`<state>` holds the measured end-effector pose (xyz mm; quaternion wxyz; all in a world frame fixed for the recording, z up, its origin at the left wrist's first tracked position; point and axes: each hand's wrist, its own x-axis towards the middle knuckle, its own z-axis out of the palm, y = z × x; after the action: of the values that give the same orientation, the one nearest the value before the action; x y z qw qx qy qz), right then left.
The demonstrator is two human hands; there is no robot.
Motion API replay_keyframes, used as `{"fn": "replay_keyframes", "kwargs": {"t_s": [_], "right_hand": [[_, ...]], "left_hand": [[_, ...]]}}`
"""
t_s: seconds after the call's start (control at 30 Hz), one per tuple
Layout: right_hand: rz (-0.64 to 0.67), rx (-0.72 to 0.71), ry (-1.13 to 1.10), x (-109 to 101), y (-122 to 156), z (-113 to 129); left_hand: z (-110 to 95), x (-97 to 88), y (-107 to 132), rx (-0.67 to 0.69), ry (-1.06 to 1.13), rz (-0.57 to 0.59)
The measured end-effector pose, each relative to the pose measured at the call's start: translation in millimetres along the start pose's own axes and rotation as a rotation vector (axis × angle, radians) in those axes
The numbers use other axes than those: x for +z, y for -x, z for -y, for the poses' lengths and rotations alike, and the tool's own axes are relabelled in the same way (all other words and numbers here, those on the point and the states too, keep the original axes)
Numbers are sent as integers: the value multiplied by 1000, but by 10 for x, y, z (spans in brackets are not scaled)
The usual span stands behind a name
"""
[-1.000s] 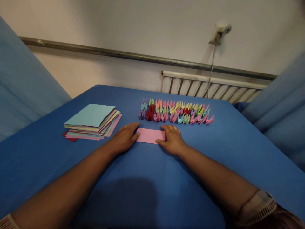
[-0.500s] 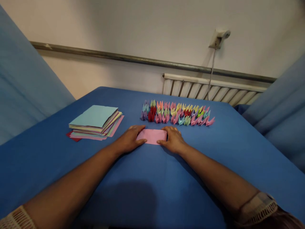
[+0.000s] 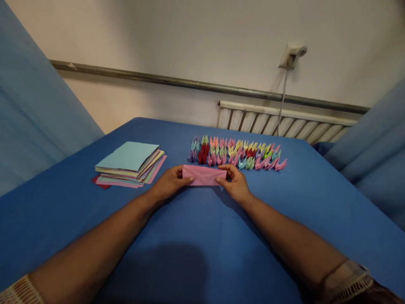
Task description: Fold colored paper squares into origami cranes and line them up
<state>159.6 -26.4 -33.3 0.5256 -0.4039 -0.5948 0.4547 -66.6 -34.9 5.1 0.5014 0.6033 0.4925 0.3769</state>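
Note:
A pink sheet of origami paper [image 3: 204,175], folded into a long rectangle with crease lines across it, is held between my hands. My left hand [image 3: 171,181] pinches its left end, thumb in front and fingers behind. At the right end, my right hand [image 3: 234,182] grips it the same way. The paper is tilted up toward me, and a shadow beneath its right side suggests it is slightly off the table. Beyond it stand rows of folded paper cranes [image 3: 249,164] in pink, red, yellow, green, blue and purple.
A stack of coloured paper sheets [image 3: 128,156], light blue on top, lies to the left on the blue-covered table [image 3: 196,228]. Behind are a wall rail [image 3: 177,84], a radiator [image 3: 262,120] and a socket with a cord [image 3: 289,59]. Blue curtains [image 3: 38,109] hang at both sides.
The pink paper lay flat under my fingers; now both hands have it raised and tilted, showing its creased face. My thumbs have moved onto its front. The camera view has shifted slightly.

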Motion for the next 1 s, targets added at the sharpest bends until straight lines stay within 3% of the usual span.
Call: {"fn": "replay_keyframes", "kwargs": {"t_s": [0.13, 0.2, 0.3, 0.4, 0.63, 1.0], "right_hand": [[31, 101, -161, -16, -15, 37], [75, 163, -150, -19, -5, 46], [110, 219, -139, -24, 9, 55], [108, 208, -157, -30, 13, 69], [96, 160, -136, -24, 8, 64], [196, 156, -179, -4, 24, -25]], "left_hand": [[-82, 46, 46, -38, 112, -39], [-118, 66, 69, -22, 117, -85], [-153, 90, 95, -7, 157, -66], [-146, 103, 100, -32, 183, -32], [-108, 86, 88, 16, 89, -122], [-94, 185, 141, -25, 97, -16]]}}
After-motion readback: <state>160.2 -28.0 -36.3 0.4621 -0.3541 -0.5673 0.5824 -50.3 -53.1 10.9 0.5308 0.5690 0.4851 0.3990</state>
